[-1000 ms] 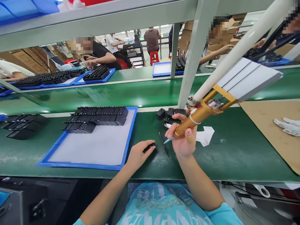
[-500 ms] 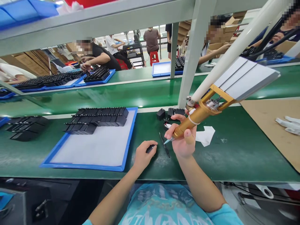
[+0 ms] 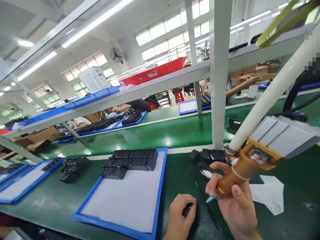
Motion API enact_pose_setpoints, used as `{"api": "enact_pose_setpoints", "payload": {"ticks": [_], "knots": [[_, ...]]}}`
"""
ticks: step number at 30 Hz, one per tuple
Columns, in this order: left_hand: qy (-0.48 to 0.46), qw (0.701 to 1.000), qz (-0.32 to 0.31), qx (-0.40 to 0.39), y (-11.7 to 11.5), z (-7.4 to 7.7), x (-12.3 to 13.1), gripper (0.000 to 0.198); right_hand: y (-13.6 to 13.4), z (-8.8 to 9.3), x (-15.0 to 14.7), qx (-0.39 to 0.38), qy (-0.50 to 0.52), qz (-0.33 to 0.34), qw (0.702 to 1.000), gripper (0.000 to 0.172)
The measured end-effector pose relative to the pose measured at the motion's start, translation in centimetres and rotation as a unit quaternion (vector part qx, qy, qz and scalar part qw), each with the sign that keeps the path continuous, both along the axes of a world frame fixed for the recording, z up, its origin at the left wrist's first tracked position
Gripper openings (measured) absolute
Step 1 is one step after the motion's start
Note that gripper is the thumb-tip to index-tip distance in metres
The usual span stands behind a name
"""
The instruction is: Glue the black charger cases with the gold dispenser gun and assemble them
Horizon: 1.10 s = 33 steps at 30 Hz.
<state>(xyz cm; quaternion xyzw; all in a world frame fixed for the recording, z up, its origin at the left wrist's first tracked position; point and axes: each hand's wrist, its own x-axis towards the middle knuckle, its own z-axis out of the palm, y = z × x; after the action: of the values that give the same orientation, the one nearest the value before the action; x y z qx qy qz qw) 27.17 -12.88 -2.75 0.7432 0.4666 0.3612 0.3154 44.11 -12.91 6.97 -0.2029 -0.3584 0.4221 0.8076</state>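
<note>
Left hand (image 3: 179,216) nearer, curled over black part (image 3: 187,209)

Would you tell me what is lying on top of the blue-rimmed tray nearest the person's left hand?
On the blue-rimmed tray, rows of small black parts fill its far end; the rest is bare white liner. Whatever lies under those parts is covered. The left hand rests beside the tray.

Black parts (image 3: 132,162) on tray (image 3: 125,206), left of hands.
</note>
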Motion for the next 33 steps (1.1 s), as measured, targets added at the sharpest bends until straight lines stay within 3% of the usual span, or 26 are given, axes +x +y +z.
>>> {"api": "enact_pose_setpoints", "payload": {"ticks": [9,14,18,22,24,33], "knots": [[0.087,0.996,-0.011,-0.016,-0.3,0.5,-1.0,0.024,1.0,-0.2,0.6,0.000,0.008,-0.016,1.000,0.029],[0.098,0.995,-0.018,0.031,-0.4,1.1,-0.6,0.022,1.2,0.0,1.1,-0.017,0.033,0.009,0.999,0.036],[0.174,0.981,-0.026,0.082,-0.6,1.2,-0.4,0.016,1.2,-0.3,1.1,-0.018,0.041,0.028,0.999,0.038],[0.251,0.960,-0.037,0.117,-0.5,1.2,-0.3,0.041,1.2,-0.4,0.8,-0.009,0.046,0.036,0.998,0.040],[0.268,0.955,-0.041,0.123,-0.3,1.3,-0.3,0.037,1.2,-0.4,0.7,-0.003,0.050,0.037,0.998,0.039],[0.218,0.972,-0.013,0.093,-0.2,0.5,-0.9,0.027,1.7,-0.5,0.6,0.004,0.054,0.026,0.998,0.039]]}}
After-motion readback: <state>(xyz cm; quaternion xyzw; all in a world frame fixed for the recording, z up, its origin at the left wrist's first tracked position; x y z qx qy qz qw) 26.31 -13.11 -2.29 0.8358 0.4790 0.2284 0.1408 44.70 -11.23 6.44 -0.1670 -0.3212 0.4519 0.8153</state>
